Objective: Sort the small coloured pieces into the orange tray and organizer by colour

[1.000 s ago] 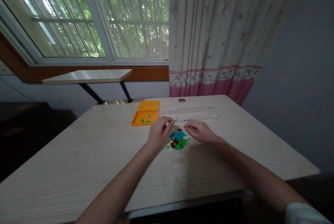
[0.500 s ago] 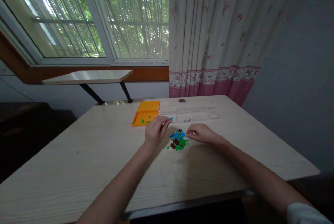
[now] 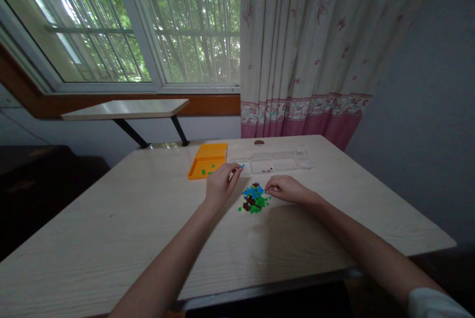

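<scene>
Head: green pieces (image 3: 204, 172) in orange box (image 3: 212, 150)

One head-worn view. We look forward and down over the table (image 3: 237, 253), from its near edge toward window (image 3: 144, 36) and curtain (image 3: 300, 51). Wide framing; left hand (image 3: 221, 182) and right hand (image 3: 285, 188) sit mid-frame. Pile (image 3: 254, 193), we think, sits too far off for fine detail.

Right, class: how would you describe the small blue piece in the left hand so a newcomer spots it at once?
On the pale table, find the open orange box towards the far edge. Just right of it in the view is the small blue piece, pinched by the left hand. Unlike the other blue pieces, which lie in the mixed-colour pile, this one is held apart.
</scene>
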Action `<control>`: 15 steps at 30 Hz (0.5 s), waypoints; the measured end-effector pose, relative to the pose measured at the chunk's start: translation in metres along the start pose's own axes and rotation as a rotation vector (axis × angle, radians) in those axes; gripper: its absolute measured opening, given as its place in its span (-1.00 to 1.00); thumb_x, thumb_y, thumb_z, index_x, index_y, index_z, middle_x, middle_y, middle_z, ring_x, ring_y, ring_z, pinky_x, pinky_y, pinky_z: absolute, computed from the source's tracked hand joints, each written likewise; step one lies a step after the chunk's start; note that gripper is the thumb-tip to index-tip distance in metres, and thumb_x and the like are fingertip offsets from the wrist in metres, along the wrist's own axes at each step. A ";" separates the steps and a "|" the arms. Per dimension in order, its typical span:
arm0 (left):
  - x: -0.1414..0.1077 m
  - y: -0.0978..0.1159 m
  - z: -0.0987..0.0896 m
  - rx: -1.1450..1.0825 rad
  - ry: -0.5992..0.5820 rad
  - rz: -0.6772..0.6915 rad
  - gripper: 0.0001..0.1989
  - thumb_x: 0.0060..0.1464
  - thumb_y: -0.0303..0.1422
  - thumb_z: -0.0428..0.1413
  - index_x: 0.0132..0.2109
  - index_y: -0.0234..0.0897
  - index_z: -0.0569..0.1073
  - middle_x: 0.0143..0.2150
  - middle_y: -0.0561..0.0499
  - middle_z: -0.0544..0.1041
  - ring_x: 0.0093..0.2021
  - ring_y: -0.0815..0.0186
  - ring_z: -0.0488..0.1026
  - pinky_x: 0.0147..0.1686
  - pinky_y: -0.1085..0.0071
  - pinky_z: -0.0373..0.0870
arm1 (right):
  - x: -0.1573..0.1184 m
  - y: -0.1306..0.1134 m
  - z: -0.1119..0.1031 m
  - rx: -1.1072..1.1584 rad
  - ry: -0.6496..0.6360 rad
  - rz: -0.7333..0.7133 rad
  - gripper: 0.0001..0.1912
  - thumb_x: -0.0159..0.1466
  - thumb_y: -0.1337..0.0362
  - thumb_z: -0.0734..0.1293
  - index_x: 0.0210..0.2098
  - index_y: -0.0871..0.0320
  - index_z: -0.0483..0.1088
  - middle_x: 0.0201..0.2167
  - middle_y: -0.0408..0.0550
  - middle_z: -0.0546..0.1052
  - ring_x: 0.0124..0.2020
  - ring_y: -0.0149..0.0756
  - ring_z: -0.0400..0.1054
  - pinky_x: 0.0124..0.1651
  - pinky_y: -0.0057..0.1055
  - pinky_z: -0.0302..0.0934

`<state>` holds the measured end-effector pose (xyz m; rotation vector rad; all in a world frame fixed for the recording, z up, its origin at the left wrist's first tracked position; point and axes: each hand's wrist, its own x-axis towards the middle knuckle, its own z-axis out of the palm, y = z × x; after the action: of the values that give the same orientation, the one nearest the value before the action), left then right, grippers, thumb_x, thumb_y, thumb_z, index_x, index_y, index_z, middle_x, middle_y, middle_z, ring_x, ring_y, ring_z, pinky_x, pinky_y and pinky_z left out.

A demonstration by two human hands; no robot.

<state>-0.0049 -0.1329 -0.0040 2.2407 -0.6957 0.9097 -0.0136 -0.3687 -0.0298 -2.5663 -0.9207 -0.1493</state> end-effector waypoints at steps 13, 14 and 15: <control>-0.005 -0.047 0.033 0.113 -0.194 -0.535 -0.71 0.01 -0.18 -0.04 -0.26 -0.24 0.46 -0.50 0.00 0.46 -0.46 0.31 0.37 -0.54 0.51 0.07 | -0.001 -0.004 -0.006 0.055 -0.025 -0.049 -0.80 0.13 0.37 0.22 -0.29 0.16 0.44 -0.38 -0.07 0.48 -0.36 -0.38 0.33 -0.29 -0.51 0.15; -0.005 -0.048 0.033 0.116 -0.195 -0.528 -0.70 0.01 -0.19 -0.05 -0.23 -0.24 0.46 -0.50 0.00 0.46 -0.47 0.31 0.36 -0.53 0.51 0.07 | -0.002 -0.004 -0.006 0.060 -0.028 -0.061 -0.80 0.13 0.38 0.22 -0.29 0.16 0.44 -0.38 -0.07 0.48 -0.36 -0.38 0.33 -0.29 -0.52 0.15; -0.005 -0.048 0.033 0.115 -0.191 -0.519 -0.69 0.02 -0.19 -0.06 -0.21 -0.24 0.46 -0.51 0.00 0.46 -0.48 0.31 0.35 -0.53 0.51 0.07 | -0.002 -0.004 -0.007 0.063 -0.026 -0.069 -0.79 0.12 0.40 0.22 -0.29 0.16 0.44 -0.37 -0.07 0.48 -0.35 -0.38 0.33 -0.28 -0.52 0.15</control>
<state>0.0375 -0.1228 -0.0427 2.4581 -0.1196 0.4931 -0.0175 -0.3694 -0.0224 -2.4853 -1.0075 -0.1051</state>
